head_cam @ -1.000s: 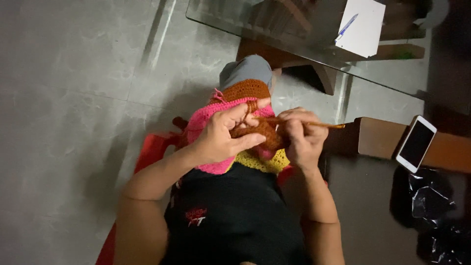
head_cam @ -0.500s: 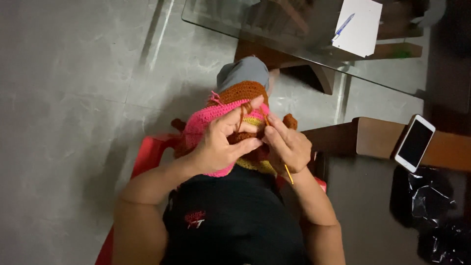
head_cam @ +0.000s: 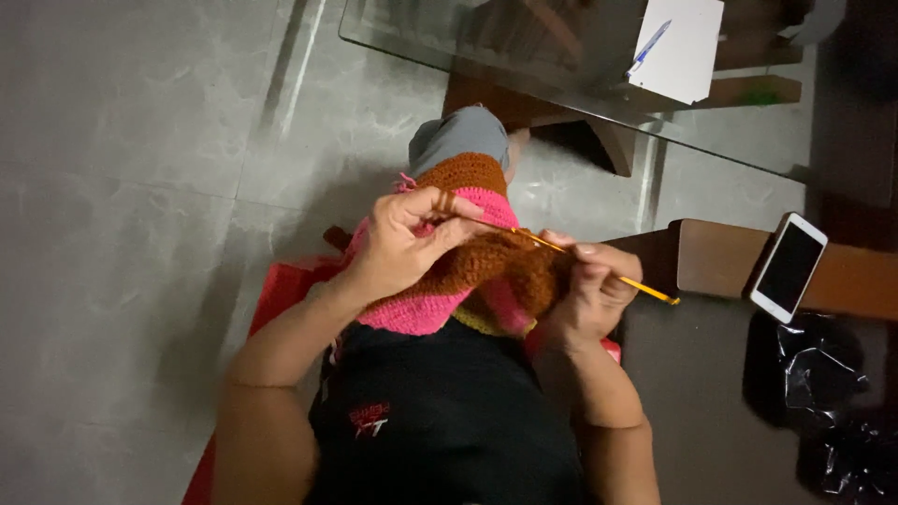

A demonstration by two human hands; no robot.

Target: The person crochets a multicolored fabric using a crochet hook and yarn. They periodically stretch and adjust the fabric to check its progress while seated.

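**Crochet in the lap, hook laid across the brown rows**

The crocheted piece [head_cam: 468,271], banded in brown, pink and a sliver of yellow, lay bunched over the person's lap, and everything else is placed from it here. On its left side the left hand [head_cam: 402,248] was closed over the pink edge, fingers curled and pinching the fabric, with brown yarn [head_cam: 443,201] wound in loops round the forefinger; that winding looked like a way of keeping the strand taut. On the piece's right side the right hand [head_cam: 589,290] was closed round a yellow crochet hook [head_cam: 599,269], gripped along its shaft so that the tail stuck out beyond the hand, away from the work, while the working end slanted in over the brown rows toward the left hand's fingers. Held so, the two hands seemed to brace the fabric between them.

The hook's tip could not be made out (it was lost against the brown stitches), so whether it sat in a loop cannot be told. The yarn ball was not in view. Beyond the piece a grey-clad knee [head_cam: 458,136] showed, and farther off a glass table [head_cam: 561,65] bearing a white paper [head_cam: 678,51] and a blue pen [head_cam: 648,45], partly cut off by the top edge. To the piece's right a white phone [head_cam: 789,268] rested on a wooden ledge [head_cam: 842,281], with crumpled black plastic [head_cam: 823,393] nearer, dim and unclear. Something red [head_cam: 281,290] lay beneath, mostly hidden.
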